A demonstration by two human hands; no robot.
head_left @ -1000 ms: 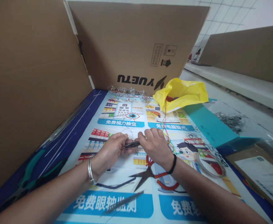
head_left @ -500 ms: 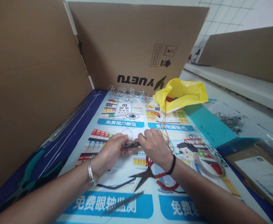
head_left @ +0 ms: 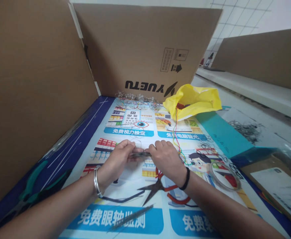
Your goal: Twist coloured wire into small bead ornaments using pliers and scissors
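My left hand (head_left: 117,161) and my right hand (head_left: 166,158) meet over the printed mat (head_left: 135,219), fingers pinched together. Between them they hold a small dark metal tool (head_left: 141,154), thin and pointed, lying nearly level. A thin clear wire loop (head_left: 137,142) rises just above my left fingertips; which hand holds it I cannot tell. Coloured threads (head_left: 176,132) run from the yellow plastic bag (head_left: 194,99) down past my right hand. A silver bangle circles my left wrist, a black band my right.
Red-handled scissors (head_left: 160,190) lie just below my right wrist, tweezers (head_left: 132,216) nearer me. Teal-handled pliers (head_left: 36,186) lie at the left. A clear tape roll (head_left: 225,174) and a teal box (head_left: 222,132) sit right. Cardboard walls (head_left: 145,46) close the back and left.
Both hands have shifted slightly away from me and the dark tool between them has turned from tilted to nearly level.
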